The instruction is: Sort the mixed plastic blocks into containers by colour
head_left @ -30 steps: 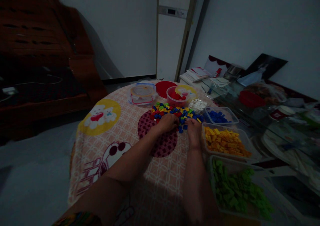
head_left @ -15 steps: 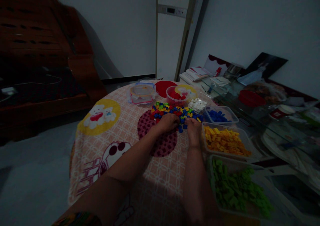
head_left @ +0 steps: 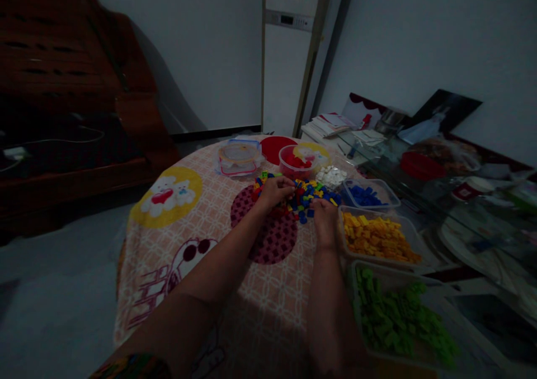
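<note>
A pile of mixed small blocks (head_left: 308,192), red, blue, yellow and green, lies on the patterned tablecloth. Over the pile's left part is my left hand (head_left: 277,192), its fingers bent and thumb near them; what they hold, if anything, is too small to make out. My right hand (head_left: 325,211) rests at the pile's right front edge with its fingers curled together, their contents hidden. Sorted blocks fill containers to the right: blue blocks (head_left: 366,195), yellow blocks (head_left: 377,236) and green blocks (head_left: 398,314). White blocks (head_left: 331,175) and a tub of red blocks (head_left: 298,158) stand behind the pile.
Empty clear containers (head_left: 238,156) sit at the table's back left, beside a red disc (head_left: 274,148). A glass-topped table (head_left: 444,200) with papers, a cup and bags runs along the right. A wooden bench (head_left: 134,127) stands at the left.
My left hand has moved slightly left and back over the pile, uncovering some blocks at the front. My right hand has hardly moved.
</note>
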Demonstrator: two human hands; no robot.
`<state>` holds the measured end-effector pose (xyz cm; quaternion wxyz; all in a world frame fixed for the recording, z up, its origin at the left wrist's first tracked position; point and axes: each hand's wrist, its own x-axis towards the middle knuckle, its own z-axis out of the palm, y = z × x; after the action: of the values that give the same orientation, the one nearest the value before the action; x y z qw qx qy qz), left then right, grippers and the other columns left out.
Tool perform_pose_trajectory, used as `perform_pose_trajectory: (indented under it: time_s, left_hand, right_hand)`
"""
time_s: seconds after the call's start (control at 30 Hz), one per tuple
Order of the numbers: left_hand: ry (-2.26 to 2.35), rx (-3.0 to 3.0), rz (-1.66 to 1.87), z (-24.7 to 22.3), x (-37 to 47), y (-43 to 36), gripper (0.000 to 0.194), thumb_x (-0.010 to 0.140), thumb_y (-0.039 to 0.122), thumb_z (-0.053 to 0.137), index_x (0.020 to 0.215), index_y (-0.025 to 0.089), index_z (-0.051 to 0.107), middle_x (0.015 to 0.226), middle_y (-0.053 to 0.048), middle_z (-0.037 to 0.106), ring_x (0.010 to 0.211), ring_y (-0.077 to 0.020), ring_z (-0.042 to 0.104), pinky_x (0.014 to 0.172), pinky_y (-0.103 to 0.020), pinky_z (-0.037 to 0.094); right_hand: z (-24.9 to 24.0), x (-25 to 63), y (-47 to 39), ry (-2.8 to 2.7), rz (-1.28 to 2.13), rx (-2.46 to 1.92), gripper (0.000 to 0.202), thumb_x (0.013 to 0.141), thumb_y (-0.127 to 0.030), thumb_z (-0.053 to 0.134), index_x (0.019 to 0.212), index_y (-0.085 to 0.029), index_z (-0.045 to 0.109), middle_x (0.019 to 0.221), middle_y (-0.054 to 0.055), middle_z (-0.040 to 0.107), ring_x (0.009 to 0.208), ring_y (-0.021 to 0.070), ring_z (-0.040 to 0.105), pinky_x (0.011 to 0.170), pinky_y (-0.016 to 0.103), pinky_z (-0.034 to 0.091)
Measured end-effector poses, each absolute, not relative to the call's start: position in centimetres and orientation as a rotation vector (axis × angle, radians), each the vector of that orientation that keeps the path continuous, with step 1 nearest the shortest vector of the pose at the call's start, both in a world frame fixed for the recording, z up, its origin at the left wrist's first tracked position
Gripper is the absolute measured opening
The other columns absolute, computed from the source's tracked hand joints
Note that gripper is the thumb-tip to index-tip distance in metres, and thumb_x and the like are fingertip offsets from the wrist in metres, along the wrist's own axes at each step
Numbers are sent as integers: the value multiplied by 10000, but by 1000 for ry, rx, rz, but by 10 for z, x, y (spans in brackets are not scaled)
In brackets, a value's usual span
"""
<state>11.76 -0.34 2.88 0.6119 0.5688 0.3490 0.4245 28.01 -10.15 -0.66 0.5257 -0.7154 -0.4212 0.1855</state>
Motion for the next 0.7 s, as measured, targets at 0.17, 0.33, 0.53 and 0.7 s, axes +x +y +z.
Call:
perform_pose_trajectory:
  time_s: [0.17,0.33,0.53,0.7]
  left_hand:
    - [877,1302,1177,41,130,23,163,661,174,717,816,139,681,704,-15,721,665,-147,681,731,-305,577]
    - [901,1429,1289,56,135,41,366,732,206,694,1087,119,720,1139,-122,760,1022,-222,712,905,-355,566]
    - [960,1601,1202,47,107,29,332,723,232,689,1035,137,755,911,-72,779,812,-192,715,793,-322,576]
    - [992,1873,952,44,89,8,156,715,256,667,783,157,766,604,-9,680,586,-151,616,651,-265,513]
  right_hand:
    - [-6,280,-102,-1010,447,-1700,399,816,-487,519,838,-183,777,769,54,754,735,218,650,731,296,493]
    - [-5,278,-102,-1001,448,-1697,405,806,-490,523,842,-176,776,785,54,759,741,219,655,728,292,492]
    - [-6,280,-101,-1008,442,-1718,396,809,-499,537,817,-175,764,766,42,752,728,212,642,725,288,487]
    - [-4,280,-103,-1017,427,-1744,409,820,-511,527,831,-184,772,782,41,759,740,219,648,749,303,499]
